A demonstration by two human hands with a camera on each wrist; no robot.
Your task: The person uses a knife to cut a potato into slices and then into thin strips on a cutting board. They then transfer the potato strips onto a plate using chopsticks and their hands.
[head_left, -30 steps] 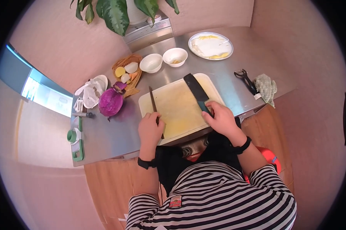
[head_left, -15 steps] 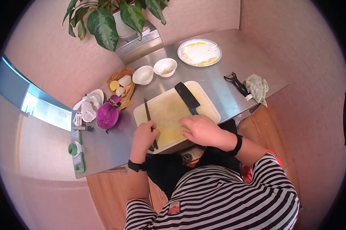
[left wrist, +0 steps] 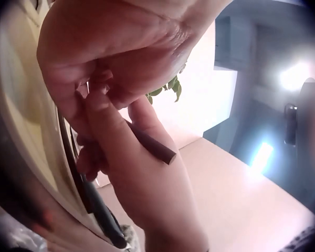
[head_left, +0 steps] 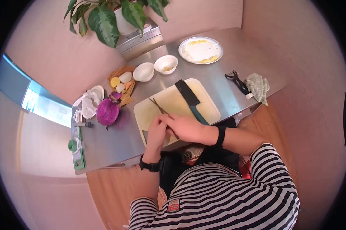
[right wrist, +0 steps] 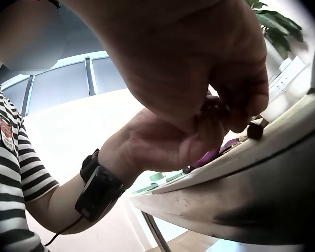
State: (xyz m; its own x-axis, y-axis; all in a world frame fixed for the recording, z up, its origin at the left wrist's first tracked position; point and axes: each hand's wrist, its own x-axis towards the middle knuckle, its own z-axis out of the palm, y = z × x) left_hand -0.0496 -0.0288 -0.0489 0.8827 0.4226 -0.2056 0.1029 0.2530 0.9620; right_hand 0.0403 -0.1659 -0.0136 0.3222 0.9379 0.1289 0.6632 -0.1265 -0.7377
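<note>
My left hand (head_left: 156,134) and right hand (head_left: 186,128) meet over the near part of a white cutting board (head_left: 210,109). Between them they grip a pair of dark chopsticks (head_left: 160,108), whose tips are slightly spread and slant toward the far left. One chopstick end (left wrist: 156,148) sticks out past the fingers in the left wrist view. Overlapping hands hide the middle of the sticks. A cleaver (head_left: 187,93) with a dark blade and green handle lies flat on the board's right side, just beyond my right hand.
Left of the board sit a purple cabbage (head_left: 107,112) and a basket (head_left: 127,91) of cut vegetables. Two white bowls (head_left: 143,72) and an oval plate (head_left: 201,50) stand behind. A peeler (head_left: 238,82) and bundled cloth (head_left: 257,88) lie right; a green-edged slicer (head_left: 78,153) lies far left.
My right hand has let go of the cleaver handle and moved left to meet the left hand. The chopsticks have turned to a steeper slant and shifted right, their tips now spread.
</note>
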